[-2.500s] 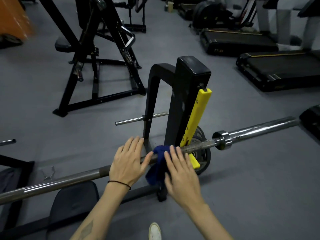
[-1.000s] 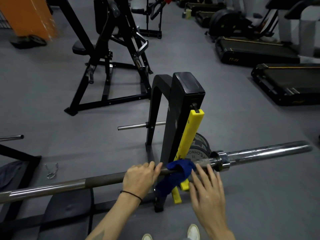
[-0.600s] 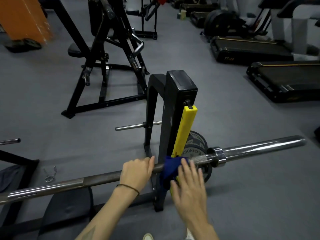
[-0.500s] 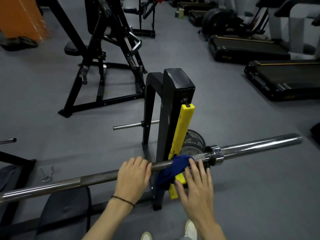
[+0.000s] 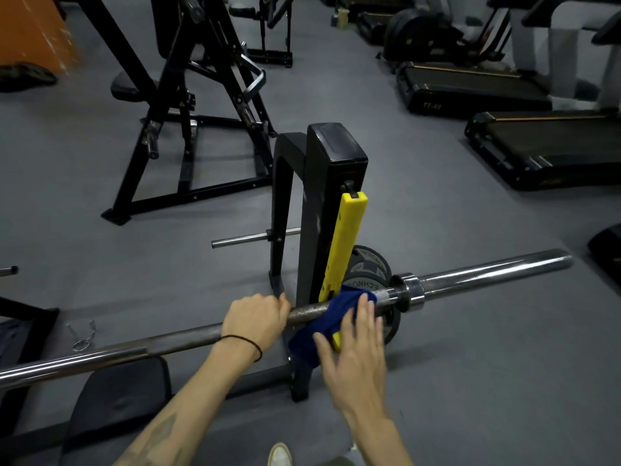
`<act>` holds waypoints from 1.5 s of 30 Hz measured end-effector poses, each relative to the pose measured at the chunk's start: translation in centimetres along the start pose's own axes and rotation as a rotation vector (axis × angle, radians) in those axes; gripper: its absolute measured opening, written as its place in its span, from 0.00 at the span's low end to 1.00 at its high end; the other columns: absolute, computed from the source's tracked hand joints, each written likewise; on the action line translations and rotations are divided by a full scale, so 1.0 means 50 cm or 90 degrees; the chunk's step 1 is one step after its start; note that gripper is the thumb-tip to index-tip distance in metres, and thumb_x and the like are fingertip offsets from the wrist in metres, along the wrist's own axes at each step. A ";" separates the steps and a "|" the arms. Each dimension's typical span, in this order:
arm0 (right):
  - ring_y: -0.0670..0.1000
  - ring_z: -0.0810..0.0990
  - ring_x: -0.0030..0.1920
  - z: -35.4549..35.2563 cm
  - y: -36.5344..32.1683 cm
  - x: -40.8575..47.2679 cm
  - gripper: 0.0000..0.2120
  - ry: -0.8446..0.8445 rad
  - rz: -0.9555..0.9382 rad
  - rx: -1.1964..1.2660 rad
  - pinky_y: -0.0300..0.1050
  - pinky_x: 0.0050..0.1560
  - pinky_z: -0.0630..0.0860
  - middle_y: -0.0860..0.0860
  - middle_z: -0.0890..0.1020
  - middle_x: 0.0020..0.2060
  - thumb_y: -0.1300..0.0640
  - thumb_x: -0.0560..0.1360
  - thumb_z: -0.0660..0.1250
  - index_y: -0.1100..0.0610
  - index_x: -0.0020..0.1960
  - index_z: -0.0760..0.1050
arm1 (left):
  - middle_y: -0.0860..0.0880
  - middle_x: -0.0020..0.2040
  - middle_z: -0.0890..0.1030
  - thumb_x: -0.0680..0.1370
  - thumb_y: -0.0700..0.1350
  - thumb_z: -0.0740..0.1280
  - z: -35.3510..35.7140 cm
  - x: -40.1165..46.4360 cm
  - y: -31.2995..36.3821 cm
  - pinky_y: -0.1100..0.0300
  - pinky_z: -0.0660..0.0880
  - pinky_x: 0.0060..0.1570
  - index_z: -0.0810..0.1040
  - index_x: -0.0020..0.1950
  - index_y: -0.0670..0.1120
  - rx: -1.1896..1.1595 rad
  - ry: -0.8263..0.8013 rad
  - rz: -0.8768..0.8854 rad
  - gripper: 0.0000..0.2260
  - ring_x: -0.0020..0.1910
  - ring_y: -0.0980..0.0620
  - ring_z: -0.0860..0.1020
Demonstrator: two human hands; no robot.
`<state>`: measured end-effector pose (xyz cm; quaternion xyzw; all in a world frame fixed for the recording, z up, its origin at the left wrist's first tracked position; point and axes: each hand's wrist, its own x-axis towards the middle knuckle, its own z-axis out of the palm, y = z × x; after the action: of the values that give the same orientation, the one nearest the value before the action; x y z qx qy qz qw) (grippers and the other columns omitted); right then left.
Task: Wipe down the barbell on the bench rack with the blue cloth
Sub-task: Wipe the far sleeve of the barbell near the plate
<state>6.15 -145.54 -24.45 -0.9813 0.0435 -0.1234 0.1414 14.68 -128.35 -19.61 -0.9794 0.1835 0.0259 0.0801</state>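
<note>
The steel barbell point(image 5: 487, 275) lies across the black bench rack upright point(image 5: 331, 183), running from lower left to right. My left hand point(image 5: 253, 319) grips the bar just left of the upright, fingers curled over it. The blue cloth point(image 5: 331, 316) is draped over the bar beside the yellow hook guard point(image 5: 346, 243). My right hand point(image 5: 356, 341) lies on the cloth with straight, spread fingers, pressing it against the bar near the sleeve collar point(image 5: 408, 290).
A black weight plate point(image 5: 369, 267) leans behind the bar at the upright. The bench pad point(image 5: 124, 391) is at lower left, a spring collar clip point(image 5: 82, 336) on the floor. Another machine point(image 5: 188, 105) stands behind; treadmills point(image 5: 544, 146) sit at right.
My left hand has closed from resting flat to gripping the bar. My right hand with the cloth has shifted back and forth along the bar by the yellow guard, now slightly rightward toward the collar.
</note>
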 end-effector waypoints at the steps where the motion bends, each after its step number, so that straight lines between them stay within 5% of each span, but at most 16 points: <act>1: 0.59 0.55 0.82 0.006 -0.034 -0.002 0.37 0.002 -0.009 0.015 0.55 0.80 0.51 0.60 0.58 0.82 0.34 0.84 0.47 0.62 0.77 0.69 | 0.47 0.49 0.81 0.84 0.45 0.46 -0.001 -0.004 0.004 0.56 0.65 0.32 0.70 0.72 0.49 0.000 0.018 -0.006 0.21 0.46 0.43 0.81; 4: 0.59 0.57 0.82 0.012 -0.084 -0.013 0.35 -0.001 -0.086 0.020 0.56 0.78 0.54 0.60 0.61 0.81 0.35 0.85 0.49 0.60 0.78 0.68 | 0.49 0.30 0.75 0.83 0.46 0.41 0.004 -0.028 0.010 0.61 0.51 0.24 0.82 0.50 0.45 -0.100 0.104 -0.049 0.28 0.26 0.46 0.77; 6: 0.57 0.62 0.80 0.004 -0.036 -0.009 0.32 0.012 -0.099 -0.009 0.55 0.79 0.53 0.58 0.64 0.80 0.38 0.86 0.49 0.60 0.77 0.70 | 0.50 0.28 0.73 0.85 0.51 0.47 0.035 -0.043 0.009 0.59 0.58 0.24 0.77 0.37 0.47 -0.169 0.223 -0.081 0.25 0.24 0.48 0.73; 11: 0.57 0.57 0.82 -0.001 0.032 -0.004 0.35 0.007 0.020 -0.004 0.54 0.81 0.47 0.56 0.59 0.81 0.36 0.86 0.44 0.61 0.78 0.67 | 0.49 0.41 0.77 0.82 0.51 0.58 0.076 -0.083 0.022 0.52 0.72 0.40 0.80 0.53 0.45 -0.189 0.256 -0.095 0.15 0.38 0.48 0.74; 14: 0.59 0.53 0.83 0.020 -0.047 -0.023 0.38 -0.011 0.025 0.015 0.57 0.80 0.48 0.60 0.57 0.81 0.34 0.85 0.44 0.63 0.80 0.61 | 0.51 0.35 0.74 0.83 0.53 0.55 0.071 -0.066 0.034 0.54 0.65 0.34 0.78 0.43 0.48 -0.183 0.264 -0.139 0.17 0.33 0.49 0.72; 16: 0.60 0.56 0.82 0.021 -0.068 -0.032 0.37 -0.013 -0.037 0.012 0.58 0.79 0.51 0.61 0.61 0.81 0.34 0.85 0.45 0.61 0.79 0.65 | 0.52 0.32 0.73 0.84 0.53 0.55 0.066 -0.061 0.033 0.55 0.61 0.33 0.76 0.39 0.49 -0.162 0.274 -0.136 0.18 0.30 0.50 0.71; 19: 0.59 0.61 0.81 0.011 -0.026 -0.023 0.32 -0.010 -0.092 -0.021 0.57 0.78 0.54 0.59 0.65 0.79 0.37 0.86 0.47 0.58 0.77 0.70 | 0.53 0.31 0.72 0.83 0.54 0.56 0.066 -0.063 0.016 0.56 0.61 0.31 0.76 0.38 0.49 -0.154 0.239 -0.101 0.18 0.28 0.51 0.71; 24: 0.57 0.60 0.81 -0.008 0.044 -0.004 0.33 -0.013 -0.001 -0.025 0.52 0.81 0.48 0.56 0.65 0.79 0.36 0.86 0.46 0.58 0.76 0.71 | 0.51 0.24 0.73 0.86 0.55 0.47 0.051 -0.041 0.007 0.60 0.60 0.23 0.74 0.32 0.49 -0.123 0.225 -0.087 0.28 0.19 0.49 0.71; 29: 0.61 0.66 0.78 0.014 -0.098 -0.025 0.35 -0.021 -0.081 0.009 0.56 0.75 0.59 0.60 0.69 0.77 0.35 0.85 0.47 0.62 0.74 0.74 | 0.49 0.21 0.73 0.86 0.53 0.41 0.038 -0.033 0.006 0.63 0.59 0.21 0.77 0.31 0.46 -0.129 0.170 -0.073 0.34 0.16 0.47 0.71; 31: 0.58 0.71 0.76 0.013 -0.103 -0.024 0.33 -0.021 -0.130 0.012 0.55 0.76 0.60 0.58 0.72 0.76 0.36 0.85 0.49 0.60 0.74 0.73 | 0.48 0.28 0.78 0.86 0.52 0.42 0.020 -0.030 0.002 0.59 0.66 0.21 0.82 0.45 0.46 -0.052 0.113 -0.055 0.30 0.23 0.47 0.77; 33: 0.56 0.72 0.75 0.001 -0.052 -0.009 0.31 -0.006 -0.117 -0.003 0.54 0.79 0.56 0.56 0.74 0.75 0.39 0.85 0.51 0.59 0.74 0.74 | 0.47 0.44 0.81 0.86 0.48 0.47 0.022 -0.018 -0.009 0.53 0.70 0.32 0.72 0.68 0.49 -0.014 0.054 -0.002 0.17 0.40 0.45 0.82; 34: 0.56 0.70 0.76 -0.008 -0.018 0.000 0.30 0.004 -0.084 -0.019 0.53 0.80 0.52 0.55 0.73 0.75 0.39 0.86 0.50 0.59 0.75 0.72 | 0.47 0.49 0.81 0.86 0.47 0.49 0.016 -0.008 -0.014 0.51 0.70 0.36 0.68 0.71 0.49 -0.046 0.014 0.004 0.16 0.45 0.43 0.81; 39: 0.57 0.58 0.81 -0.012 -0.008 0.010 0.35 -0.005 0.033 -0.002 0.53 0.79 0.49 0.57 0.64 0.79 0.34 0.86 0.42 0.58 0.78 0.65 | 0.47 0.46 0.82 0.85 0.48 0.51 0.008 -0.002 -0.013 0.54 0.67 0.35 0.77 0.59 0.49 -0.054 0.023 -0.057 0.16 0.44 0.42 0.82; 42: 0.60 0.63 0.80 0.011 -0.091 -0.012 0.35 -0.010 -0.055 0.006 0.56 0.77 0.56 0.60 0.68 0.77 0.35 0.86 0.46 0.61 0.76 0.71 | 0.50 0.28 0.76 0.83 0.49 0.60 0.020 -0.027 -0.002 0.59 0.60 0.24 0.78 0.40 0.48 -0.106 0.140 -0.068 0.15 0.24 0.47 0.77; 45: 0.57 0.68 0.78 0.000 -0.058 -0.008 0.33 -0.007 -0.102 0.006 0.57 0.77 0.56 0.57 0.72 0.75 0.37 0.86 0.47 0.60 0.74 0.74 | 0.52 0.31 0.74 0.83 0.51 0.55 0.056 -0.033 -0.010 0.57 0.67 0.26 0.74 0.38 0.50 -0.149 0.289 -0.030 0.17 0.26 0.50 0.74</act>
<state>5.92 -142.72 -23.72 -0.9816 -0.0367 -0.1291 0.1356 13.24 -126.85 -22.17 -0.9668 0.1700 -0.1752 -0.0761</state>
